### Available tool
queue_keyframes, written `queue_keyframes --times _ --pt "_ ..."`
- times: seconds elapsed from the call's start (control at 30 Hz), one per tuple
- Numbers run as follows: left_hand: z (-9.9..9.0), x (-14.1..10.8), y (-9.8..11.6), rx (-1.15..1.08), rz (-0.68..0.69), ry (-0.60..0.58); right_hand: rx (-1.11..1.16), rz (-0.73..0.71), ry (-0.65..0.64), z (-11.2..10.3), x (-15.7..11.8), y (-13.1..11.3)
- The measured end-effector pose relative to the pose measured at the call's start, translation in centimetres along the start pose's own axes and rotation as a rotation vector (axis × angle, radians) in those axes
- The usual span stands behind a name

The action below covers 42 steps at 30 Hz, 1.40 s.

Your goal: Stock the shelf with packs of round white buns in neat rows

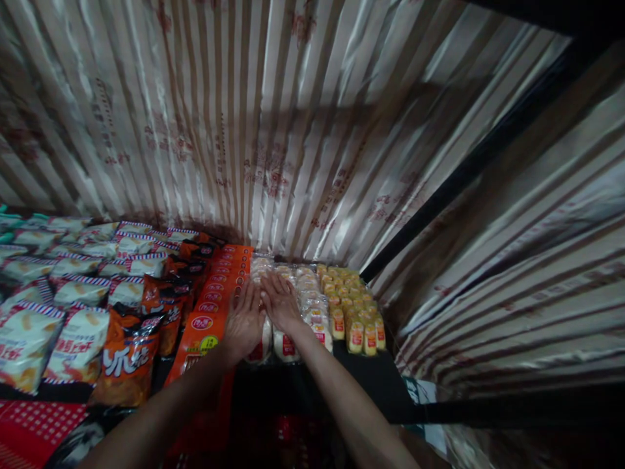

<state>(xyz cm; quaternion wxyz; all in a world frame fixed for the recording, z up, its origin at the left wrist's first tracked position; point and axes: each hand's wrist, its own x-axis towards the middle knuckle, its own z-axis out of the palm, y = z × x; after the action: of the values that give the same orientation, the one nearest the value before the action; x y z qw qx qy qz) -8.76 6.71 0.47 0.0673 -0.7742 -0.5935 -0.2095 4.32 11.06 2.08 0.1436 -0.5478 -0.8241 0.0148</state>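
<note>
Both arms reach forward over a dark shelf (312, 384) holding packaged snacks. My left hand (244, 319) lies flat with fingers stretched out, over the border between the orange packets (209, 306) and a row of clear-wrapped pale packs (261, 342). Close beside it, my right hand (280, 301) rests palm down on the clear-wrapped packs, its fingers extended and slightly apart. Red-and-white labels show on the near ends of those packs. To the right stand several small yellow wrapped packs (354, 312). What lies under the palms is hidden.
White snack bags (78, 332) with striped edges fill the left side in rows. Orange-and-black bags (129, 352) stand beside them. A striped curtain (293, 130) hangs behind, and a dark post (454, 169) slants up at the right. Red patterned packaging (39, 423) lies at lower left.
</note>
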Motion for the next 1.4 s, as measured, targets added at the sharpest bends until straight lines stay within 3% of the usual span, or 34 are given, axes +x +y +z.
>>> queue_keyframes --times 0.17,0.43,0.6,0.77,1.03,1.23,1.4 --pt "1.0 1.1 -0.3 -0.01 0.034 -0.031 -0.029 0.0 -0.02 0.7 1.6 0.7" --pt "2.0 0.8 -0.5 -0.033 0.061 -0.015 -0.02 -0.053 0.009 1.2 1.4 1.4" --pt "1.8 3.5 -0.9 -0.025 0.005 -0.015 -0.023 -0.031 0.043 0.9 3.5 2.0" --pt "3.2 5.6 -1.6 -0.035 -0.02 -0.082 -0.046 -0.032 0.012 1.5 5.2 2.7" --pt "5.5 4.7 -2.0 -0.043 0.042 -0.018 -0.038 -0.046 0.022 1.7 4.6 2.6" --pt "4.8 5.3 -2.1 -0.098 0.002 -0.017 -0.019 -0.053 0.062 1.5 4.7 2.7" --pt "3.5 8.6 -3.5 -0.105 -0.183 -0.032 0.026 -0.006 0.181 1.9 7.0 4.3"
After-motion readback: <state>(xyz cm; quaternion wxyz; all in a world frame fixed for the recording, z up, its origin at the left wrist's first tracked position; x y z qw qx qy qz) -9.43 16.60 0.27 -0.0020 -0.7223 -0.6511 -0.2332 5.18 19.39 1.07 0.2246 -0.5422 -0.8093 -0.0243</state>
